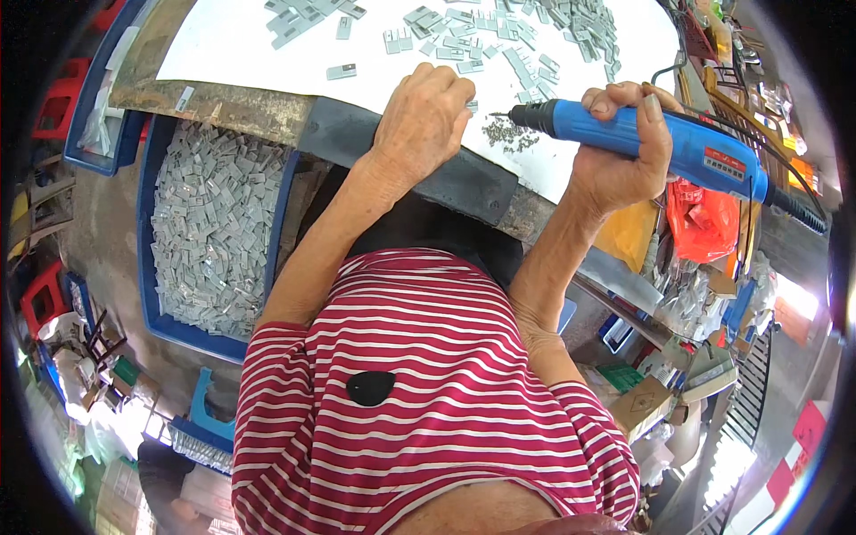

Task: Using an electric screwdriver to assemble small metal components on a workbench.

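My right hand point(624, 147) is wrapped round a blue electric screwdriver point(695, 159), held roughly level with its black nose and thin bit pointing left. Close to the bit tip, my left hand point(422, 125) is closed, pinching a small grey metal piece point(472, 106) that shows only partly past the fingers. Beneath the screwdriver's nose lies a loose pile of tiny dark screws point(510, 135) on the white work surface point(250, 53). Many flat grey pieces point(459, 40) are scattered farther back, and one lone piece point(341, 71) lies left of my left hand.
A blue bin point(167, 323) full of similar grey pieces stands left of my lap. Another blue tray point(96, 162) is beyond it. Dark padding point(343, 134) covers the table's near edge. A black cable point(794, 169) runs at the right, near a red plastic bag point(704, 227).
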Tool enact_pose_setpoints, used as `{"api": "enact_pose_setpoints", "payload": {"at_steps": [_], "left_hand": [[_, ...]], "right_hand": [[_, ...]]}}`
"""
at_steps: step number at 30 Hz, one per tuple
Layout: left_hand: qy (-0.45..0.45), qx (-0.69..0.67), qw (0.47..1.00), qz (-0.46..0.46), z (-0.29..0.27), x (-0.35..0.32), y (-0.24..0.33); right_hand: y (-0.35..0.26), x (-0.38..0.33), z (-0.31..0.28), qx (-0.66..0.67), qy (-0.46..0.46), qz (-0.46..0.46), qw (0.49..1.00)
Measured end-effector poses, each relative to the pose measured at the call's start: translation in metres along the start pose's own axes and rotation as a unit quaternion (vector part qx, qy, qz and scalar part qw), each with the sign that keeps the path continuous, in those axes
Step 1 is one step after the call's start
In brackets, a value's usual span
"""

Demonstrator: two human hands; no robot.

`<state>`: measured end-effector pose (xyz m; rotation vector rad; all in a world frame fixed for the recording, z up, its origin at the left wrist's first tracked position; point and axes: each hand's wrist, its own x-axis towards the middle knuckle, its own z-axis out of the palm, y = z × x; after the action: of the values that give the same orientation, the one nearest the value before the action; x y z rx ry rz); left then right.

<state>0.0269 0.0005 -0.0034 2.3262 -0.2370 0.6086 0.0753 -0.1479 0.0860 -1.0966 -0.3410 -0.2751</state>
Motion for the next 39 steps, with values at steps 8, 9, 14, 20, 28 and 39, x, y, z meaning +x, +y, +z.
{"api": "enact_pose_setpoints", "payload": {"at_steps": [8,9,14,20,28,39], "left_hand": [[0.008,-0.01,1.0,-0.015,0.0,-0.001,0.0],[0.006,-0.006,1.0,-0.015,0.001,-0.001,0.0],[0.013,0.009,1.0,-0.024,0.001,0.0,0.0],[0.008,-0.02,0.999,-0.043,0.001,0.001,-0.002],[0.012,-0.025,0.998,-0.056,0.002,0.002,-0.002],[-0.015,-0.024,0.997,-0.071,-0.002,0.004,-0.001]], "right_hand": [[0.006,0.0,0.012,-0.043,-0.01,-0.005,0.999],[0.006,0.001,0.013,-0.044,-0.015,-0.011,0.999],[0.008,0.003,0.017,-0.035,0.003,-0.025,0.999],[0.011,0.002,0.022,-0.047,-0.008,-0.005,0.999],[0.018,0.003,0.03,-0.028,-0.003,-0.011,1.0],[0.024,0.003,0.035,-0.024,-0.007,-0.022,0.999]]}}
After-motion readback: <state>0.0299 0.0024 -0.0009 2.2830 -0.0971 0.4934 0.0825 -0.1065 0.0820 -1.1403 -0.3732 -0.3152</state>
